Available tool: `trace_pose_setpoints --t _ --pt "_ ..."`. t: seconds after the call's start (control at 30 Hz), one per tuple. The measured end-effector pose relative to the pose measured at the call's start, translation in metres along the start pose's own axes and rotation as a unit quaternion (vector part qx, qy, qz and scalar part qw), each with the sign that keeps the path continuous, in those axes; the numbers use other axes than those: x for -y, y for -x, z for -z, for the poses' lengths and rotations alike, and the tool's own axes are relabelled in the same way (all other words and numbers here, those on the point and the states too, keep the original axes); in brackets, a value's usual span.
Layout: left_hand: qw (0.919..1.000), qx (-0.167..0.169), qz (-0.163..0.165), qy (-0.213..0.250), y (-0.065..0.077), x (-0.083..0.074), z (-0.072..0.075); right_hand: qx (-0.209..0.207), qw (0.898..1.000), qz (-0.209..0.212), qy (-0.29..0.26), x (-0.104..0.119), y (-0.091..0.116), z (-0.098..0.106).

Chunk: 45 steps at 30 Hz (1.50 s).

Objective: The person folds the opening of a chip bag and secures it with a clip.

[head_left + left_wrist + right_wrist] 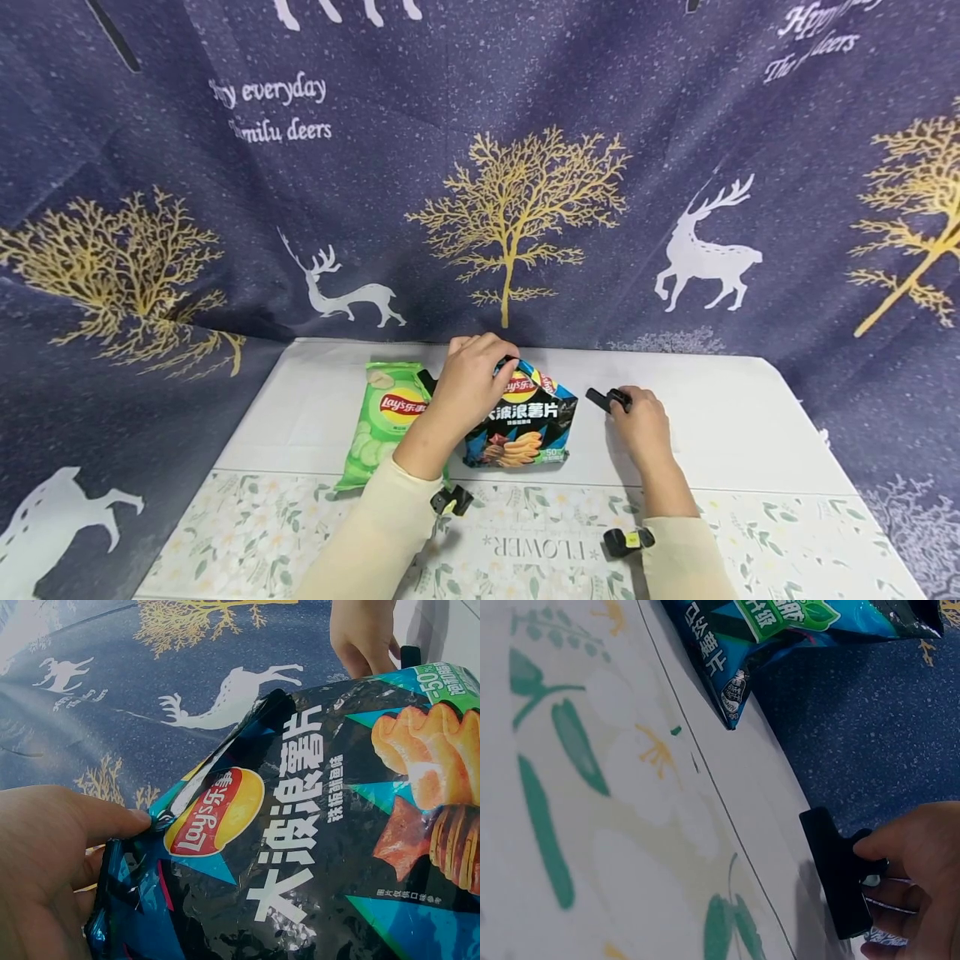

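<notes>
A black and blue chip bag with a red and yellow logo stands upright near the middle of the table. My left hand pinches its top edge, which is folded over, as the left wrist view shows with the thumb on the crumpled edge of the bag. To the right, apart from the bag, my right hand holds a black clip by its handles, between thumb and fingers. A green chip bag lies left of the black one, partly hidden behind my left forearm.
A black object, mostly hidden by my left hand, lies at the green bag's upper right. The white table carries a flowered mat along its front. A dark blue cloth with deer and trees hangs behind.
</notes>
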<state>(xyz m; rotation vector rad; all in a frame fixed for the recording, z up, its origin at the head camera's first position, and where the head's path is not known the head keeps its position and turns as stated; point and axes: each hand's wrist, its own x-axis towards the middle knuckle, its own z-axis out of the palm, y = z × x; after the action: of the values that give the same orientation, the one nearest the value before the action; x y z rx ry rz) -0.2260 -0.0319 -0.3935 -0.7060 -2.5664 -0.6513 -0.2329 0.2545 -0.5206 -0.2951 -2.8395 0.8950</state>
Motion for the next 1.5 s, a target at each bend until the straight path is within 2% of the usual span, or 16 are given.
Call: trace_pose_setpoints --t 0.47,0.8,1.1,1.5 --pt "1.0000 -0.006 -0.005 -0.006 0.000 0.000 -0.001 0.016 1.000 0.003 -0.014 0.001 0.000 0.005" --pt "1.0000 -0.007 -0.003 -0.004 0.000 0.001 -0.001 0.030 0.998 0.013 -0.053 0.001 -0.004 0.003" --pt "1.0000 -0.005 -0.005 0.004 0.000 0.001 -0.001 0.047 0.993 0.000 -0.105 0.007 -0.004 0.017" --pt "1.0000 -0.003 -0.008 0.001 0.000 0.002 0.000 0.047 0.990 0.022 -0.130 0.007 -0.003 0.019"
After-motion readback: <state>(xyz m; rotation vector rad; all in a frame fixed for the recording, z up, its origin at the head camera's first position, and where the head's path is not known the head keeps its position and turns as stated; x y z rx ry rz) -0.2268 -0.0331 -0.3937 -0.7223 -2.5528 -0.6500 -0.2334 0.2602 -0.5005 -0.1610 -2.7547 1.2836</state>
